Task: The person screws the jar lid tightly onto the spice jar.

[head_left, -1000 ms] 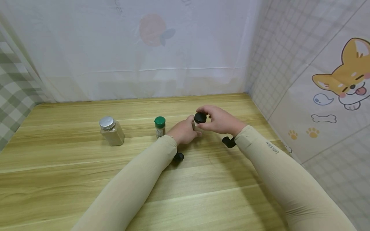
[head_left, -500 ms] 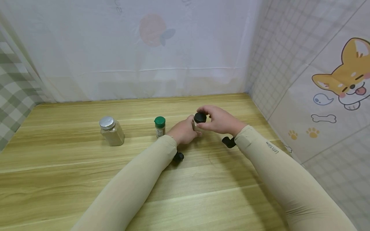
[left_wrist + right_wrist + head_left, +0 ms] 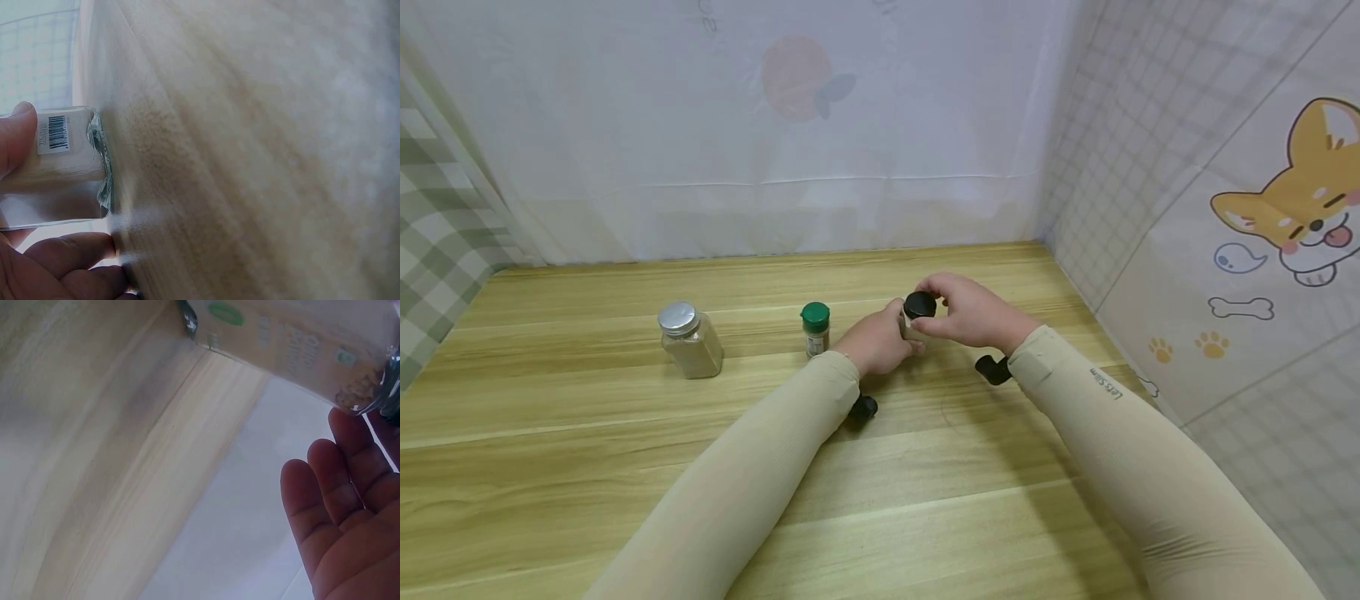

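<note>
My left hand (image 3: 878, 340) grips a squarish glass spice jar (image 3: 72, 165) by its body. Its barcode label shows in the left wrist view, with the thumb beside it and the base at the tabletop. From the right, my right hand (image 3: 976, 313) pinches the jar's black lid (image 3: 920, 305) between thumb and fingers. A printed label with a green oval faces the right wrist view, where the lid (image 3: 392, 394) is cut off by the frame edge. The other fingers (image 3: 303, 490) of that hand are spread below the lid.
Left of my left hand stands a small green-capped spice jar (image 3: 816, 329). Farther left is a larger silver-lidded jar (image 3: 691, 342) of pale powder. The wooden table (image 3: 880, 517) meets a white curtain (image 3: 700, 150) behind and a patterned wall sheet (image 3: 1150, 250) at right.
The fingertips of my right hand have shifted slightly to the right around the black lid. My left hand and the jar have stayed in place.
</note>
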`<state>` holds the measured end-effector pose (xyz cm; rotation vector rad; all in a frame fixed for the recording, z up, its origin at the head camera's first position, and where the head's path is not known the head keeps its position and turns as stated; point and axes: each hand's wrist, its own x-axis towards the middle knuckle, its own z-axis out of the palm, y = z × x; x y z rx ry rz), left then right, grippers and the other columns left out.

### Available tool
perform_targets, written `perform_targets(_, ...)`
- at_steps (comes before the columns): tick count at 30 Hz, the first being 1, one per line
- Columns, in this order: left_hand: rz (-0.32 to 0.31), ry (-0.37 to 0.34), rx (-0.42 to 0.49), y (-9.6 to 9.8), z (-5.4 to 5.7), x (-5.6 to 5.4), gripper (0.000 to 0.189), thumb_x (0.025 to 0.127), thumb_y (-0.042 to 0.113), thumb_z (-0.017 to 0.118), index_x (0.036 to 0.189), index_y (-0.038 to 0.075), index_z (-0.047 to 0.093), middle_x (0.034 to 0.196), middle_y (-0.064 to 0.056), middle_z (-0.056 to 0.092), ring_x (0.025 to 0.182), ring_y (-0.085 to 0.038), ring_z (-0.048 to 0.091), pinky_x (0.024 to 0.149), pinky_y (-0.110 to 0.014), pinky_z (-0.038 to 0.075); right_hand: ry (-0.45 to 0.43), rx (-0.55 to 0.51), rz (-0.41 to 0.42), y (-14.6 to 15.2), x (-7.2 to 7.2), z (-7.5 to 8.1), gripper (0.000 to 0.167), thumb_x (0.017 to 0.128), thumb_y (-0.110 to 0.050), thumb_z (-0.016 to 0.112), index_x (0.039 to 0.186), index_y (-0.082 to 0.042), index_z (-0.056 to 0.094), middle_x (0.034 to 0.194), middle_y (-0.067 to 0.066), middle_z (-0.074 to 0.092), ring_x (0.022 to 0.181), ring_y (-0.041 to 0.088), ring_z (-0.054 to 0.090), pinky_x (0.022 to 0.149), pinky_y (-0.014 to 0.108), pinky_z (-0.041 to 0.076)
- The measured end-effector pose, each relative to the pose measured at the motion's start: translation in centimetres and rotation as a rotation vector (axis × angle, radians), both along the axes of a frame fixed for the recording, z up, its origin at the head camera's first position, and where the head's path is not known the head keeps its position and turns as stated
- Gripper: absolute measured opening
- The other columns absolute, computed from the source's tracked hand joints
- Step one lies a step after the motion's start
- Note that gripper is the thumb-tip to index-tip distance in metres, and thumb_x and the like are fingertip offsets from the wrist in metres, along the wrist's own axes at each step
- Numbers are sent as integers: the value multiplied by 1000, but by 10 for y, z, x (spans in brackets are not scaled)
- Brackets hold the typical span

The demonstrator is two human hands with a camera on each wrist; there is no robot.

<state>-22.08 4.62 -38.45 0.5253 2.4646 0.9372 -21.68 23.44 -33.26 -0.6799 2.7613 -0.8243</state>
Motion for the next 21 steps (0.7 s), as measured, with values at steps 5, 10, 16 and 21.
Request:
perform_targets(5,0,1,2,0,0,0,49,102,39,70,137,17,43,124,-8,67,113,-26,65,101,-47,51,0,-16,20,1,0,0,42,95,-16,73,132,1,62,121,13,67,110,27,61,101,53,50)
perform_targets(10,-6,5,0,0,1,1,43,102,40,69,130,17,44,115,-6,65,105,-25,65,94,-44,52,5,-22,38,0,0,1,37,94,-14,73,128,-1,65,117,11,68,107,27,61,100,53,50)
perform_targets(16,-6,6,2,0,1,1,44,102,39,70,130,16,44,117,-7,66,105,-26,65,93,-44,51,-6,-7,16,0,-1,0,28,95,-17,74,120,-3,67,110,9,68,100,25,59,91,45,49)
perform_targets(21,-1,4,2,0,1,1,53,102,39,70,140,15,42,132,-12,66,115,-25,63,101,-46,50,1,1,5,-1,0,0,34,96,-20,75,123,-2,66,113,9,68,101,26,60,91,42,49)
